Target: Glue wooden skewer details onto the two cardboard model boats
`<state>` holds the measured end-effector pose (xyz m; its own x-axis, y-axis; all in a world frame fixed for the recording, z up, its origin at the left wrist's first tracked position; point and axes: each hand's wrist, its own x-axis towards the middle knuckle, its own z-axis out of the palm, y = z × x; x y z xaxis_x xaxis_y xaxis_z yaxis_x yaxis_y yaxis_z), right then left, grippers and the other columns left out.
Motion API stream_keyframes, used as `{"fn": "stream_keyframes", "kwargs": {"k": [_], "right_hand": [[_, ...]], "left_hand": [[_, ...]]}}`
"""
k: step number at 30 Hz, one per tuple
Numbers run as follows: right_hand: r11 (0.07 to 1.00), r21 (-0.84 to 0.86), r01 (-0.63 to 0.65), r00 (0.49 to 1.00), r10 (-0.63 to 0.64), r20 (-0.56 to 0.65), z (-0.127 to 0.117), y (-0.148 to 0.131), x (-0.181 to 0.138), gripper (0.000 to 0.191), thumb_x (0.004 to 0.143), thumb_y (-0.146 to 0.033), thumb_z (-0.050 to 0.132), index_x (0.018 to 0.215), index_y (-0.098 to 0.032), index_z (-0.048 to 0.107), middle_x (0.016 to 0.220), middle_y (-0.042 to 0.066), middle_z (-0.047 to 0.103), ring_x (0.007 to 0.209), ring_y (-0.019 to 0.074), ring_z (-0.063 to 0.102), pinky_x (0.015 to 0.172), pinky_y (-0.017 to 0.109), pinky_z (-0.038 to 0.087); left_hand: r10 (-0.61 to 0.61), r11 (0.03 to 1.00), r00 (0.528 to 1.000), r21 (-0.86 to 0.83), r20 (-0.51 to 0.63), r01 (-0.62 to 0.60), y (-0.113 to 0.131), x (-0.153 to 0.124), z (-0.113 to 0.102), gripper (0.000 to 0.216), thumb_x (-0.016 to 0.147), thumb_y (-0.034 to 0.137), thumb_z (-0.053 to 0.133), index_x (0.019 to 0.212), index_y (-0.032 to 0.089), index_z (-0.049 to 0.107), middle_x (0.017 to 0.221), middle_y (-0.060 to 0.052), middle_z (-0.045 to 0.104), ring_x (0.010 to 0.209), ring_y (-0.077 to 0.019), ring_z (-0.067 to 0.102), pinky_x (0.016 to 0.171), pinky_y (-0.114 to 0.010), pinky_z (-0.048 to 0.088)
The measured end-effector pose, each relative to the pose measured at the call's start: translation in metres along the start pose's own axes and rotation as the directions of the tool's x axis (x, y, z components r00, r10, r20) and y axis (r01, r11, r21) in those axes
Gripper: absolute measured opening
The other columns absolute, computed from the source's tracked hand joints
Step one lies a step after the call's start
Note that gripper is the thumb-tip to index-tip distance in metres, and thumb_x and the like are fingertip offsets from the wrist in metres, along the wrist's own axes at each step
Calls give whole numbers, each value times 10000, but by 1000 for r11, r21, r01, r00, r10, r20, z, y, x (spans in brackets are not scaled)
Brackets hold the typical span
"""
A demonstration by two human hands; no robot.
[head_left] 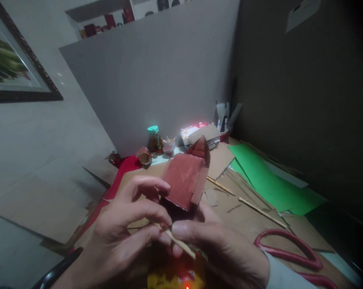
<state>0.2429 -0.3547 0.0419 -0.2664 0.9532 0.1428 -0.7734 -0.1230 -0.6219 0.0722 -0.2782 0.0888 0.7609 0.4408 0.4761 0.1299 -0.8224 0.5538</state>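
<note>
A person's hands work above a cardboard-strewn surface [244,226], a painted reddish-brown box [183,180] held up between them. The left hand [121,226], thumb and forefinger nearly together, pinches a pale strip [185,247] just below the box. The right hand [229,243] curls closed at the box's underside, thumb against the strip, other fingers partly hidden. Green sheets [268,182] and a red looped handle [316,263] lie to the right.
</note>
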Motion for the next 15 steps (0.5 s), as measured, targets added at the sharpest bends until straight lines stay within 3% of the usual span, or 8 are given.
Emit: {"fn": "stream_keyframes", "kwargs": {"k": [9, 15], "right_hand": [[1000, 17, -1, 999, 2, -41, -3, 6, 0, 462, 817, -200, 698, 1253, -198, 546, 935, 29, 599, 790, 126, 573, 731, 272, 435], [1000, -22, 5, 999, -6, -49, -5, 6, -1, 497, 782, -241, 750, 1239, -209, 557, 927, 28, 591, 799, 138, 564, 728, 278, 461]], "left_hand": [[-31, 999, 998, 8, -49, 31, 5, 3, 2, 212, 782, 113, 757, 835, 313, 712, 1221, 26, 546, 1154, -209, 494, 947, -296, 453], [-35, 999, 998, 24, -54, 37, 5, 0, 3, 201, 782, 151, 773, 860, 325, 708, 1240, 45, 548, 1156, -191, 502, 962, -292, 441]]}}
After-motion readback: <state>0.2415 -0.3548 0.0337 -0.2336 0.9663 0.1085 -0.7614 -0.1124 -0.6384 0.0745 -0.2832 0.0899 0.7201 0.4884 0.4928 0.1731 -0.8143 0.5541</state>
